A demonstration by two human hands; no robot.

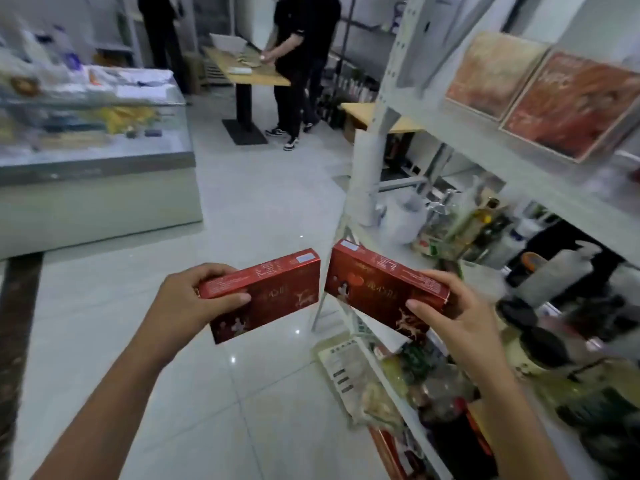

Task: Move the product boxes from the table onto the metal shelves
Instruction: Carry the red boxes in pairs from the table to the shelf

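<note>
- Boxes: left red box (268,292) and right red box (384,289) held in mid-air at centre frame, above the tiled floor (249,202), inner ends nearly meeting but apart.
- Left hand (194,296): fingers pinching the left box's near end, thumb on the printed face, the rest wrapped over the top edge.
- Right hand (450,313): fingers pinching the right box's outer end, thumb on the face.
- Long axes: left box rising toward the upper right, right box descending toward the lower right, pointed at the metal shelves (519,168).
- Shelves filling the right of the frame; right hand judged nearer, its box overlapping the crowded lower shelf edge.
- Upper shelf carrying two flat red packs (554,98), seemingly with room beside them.
</note>
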